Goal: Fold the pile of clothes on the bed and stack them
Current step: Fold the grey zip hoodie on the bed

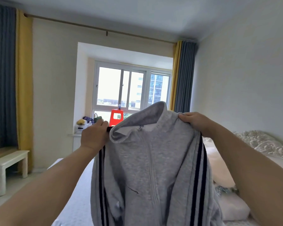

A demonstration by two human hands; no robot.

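A grey zip-up jacket (147,168) with dark stripes down both sleeves hangs upright in front of me, its collar at the top and its zip closed. My left hand (94,136) grips its left shoulder. My right hand (192,121) pinches its right shoulder beside the collar. The jacket's hem drops out of view at the bottom edge. Below it lies the light bed (75,201). More pale clothes (230,204) lie on the bed at the right, partly hidden by my right arm.
A white low bench (8,162) stands at the left by the blue and yellow curtains (13,79). A window (131,88) with a red stool (117,117) and small items on its sill is straight ahead. An embroidered pillow (265,142) lies at the right.
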